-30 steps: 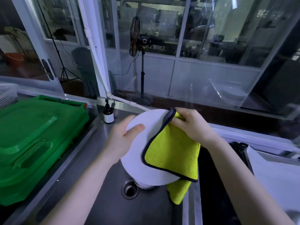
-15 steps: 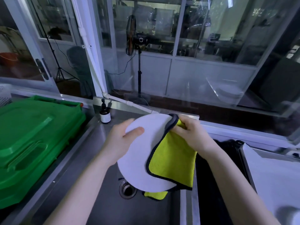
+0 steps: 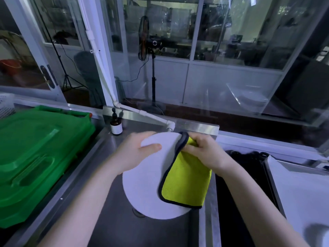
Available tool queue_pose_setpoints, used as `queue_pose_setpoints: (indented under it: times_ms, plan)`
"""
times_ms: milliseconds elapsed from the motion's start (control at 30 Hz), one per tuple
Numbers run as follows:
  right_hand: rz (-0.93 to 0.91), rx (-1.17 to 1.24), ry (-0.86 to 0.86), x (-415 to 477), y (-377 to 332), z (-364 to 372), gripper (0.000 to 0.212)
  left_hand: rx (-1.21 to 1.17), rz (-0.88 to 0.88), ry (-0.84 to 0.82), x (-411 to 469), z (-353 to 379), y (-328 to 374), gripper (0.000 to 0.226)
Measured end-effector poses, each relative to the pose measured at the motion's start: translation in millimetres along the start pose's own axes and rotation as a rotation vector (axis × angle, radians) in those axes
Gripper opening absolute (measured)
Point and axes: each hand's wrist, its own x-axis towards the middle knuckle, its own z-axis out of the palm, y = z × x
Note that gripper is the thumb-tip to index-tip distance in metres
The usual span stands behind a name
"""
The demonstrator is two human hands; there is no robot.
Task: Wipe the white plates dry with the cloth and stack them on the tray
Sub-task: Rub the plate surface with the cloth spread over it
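One white plate point(image 3: 147, 177) is held tilted over the steel sink point(image 3: 114, 227), near the middle of the scene, its flat face turned toward the camera. One yellow cloth point(image 3: 187, 182) with a dark edge is folded over the plate's far right rim and hangs down across its right half.

The left hand point(image 3: 131, 155) grips the plate's far left rim; its thumb point(image 3: 151, 147) lies flat on the near face, and the other fingers are hidden behind the plate. The fingers point(image 3: 193, 148) of the right hand point(image 3: 206, 154) are curled and pressed together, pinching the cloth against the plate's rim.

Part of the sink's one drain point(image 3: 138, 212) shows under the plate's near edge; nothing else can be seen in the basin.

To the right, past a dark gap, lies one tray point(image 3: 302, 189) with a white surface; a pale shape at its near right corner is too blurred to name.

On the steel table point(image 3: 83, 168) beside the sink, one brown pump bottle point(image 3: 116, 126) with a white label stands upright at the far left corner of the basin. One green plastic crate point(image 3: 35, 157) fills the left side, and one white perforated basket point(image 3: 5, 106) shows beyond it. A white pipe point(image 3: 142, 113) slants down toward the sink.
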Motion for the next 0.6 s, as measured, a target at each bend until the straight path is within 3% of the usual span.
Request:
queue_pose_setpoints:
  times_ms: [67,133,233,300,367,467,533,600]
  plan:
    - [0.021,-0.004,0.038,2.9,-1.6,1.5,0.014,-0.03,0.034,0.012,6.2,-2.3,7.4,0.029]
    - [0.061,0.076,0.158,-0.5,2.4,3.1,0.008,-0.207,-0.018,0.173,7.9,-3.0,4.0,0.032]
    - [0.195,0.474,0.429,-12.9,12.7,13.5,0.012,-0.426,-0.155,0.511,-3.4,18.6,-4.5,0.012]
    - [0.272,0.678,0.556,-20.8,16.0,26.6,0.022,-0.682,-0.233,0.64,-15.5,41.2,-3.3,0.017]
    - [0.296,0.715,0.596,-25.6,18.8,36.4,0.025,-0.787,-0.27,0.65,-21.0,55.7,-5.5,0.017]
    - [0.265,0.68,0.532,-24.4,16.2,28.8,0.029,-0.692,-0.295,0.593,-17.8,48.4,-9.5,0.011]
    - [0.188,0.528,0.424,-16.3,14.0,13.3,0.023,-0.586,-0.258,0.513,-13.2,30.2,-10.0,0.009]
    - [0.08,0.279,0.272,-3.4,8.6,-0.1,0.009,-0.396,-0.169,0.33,-4.9,8.8,-5.8,0.025]
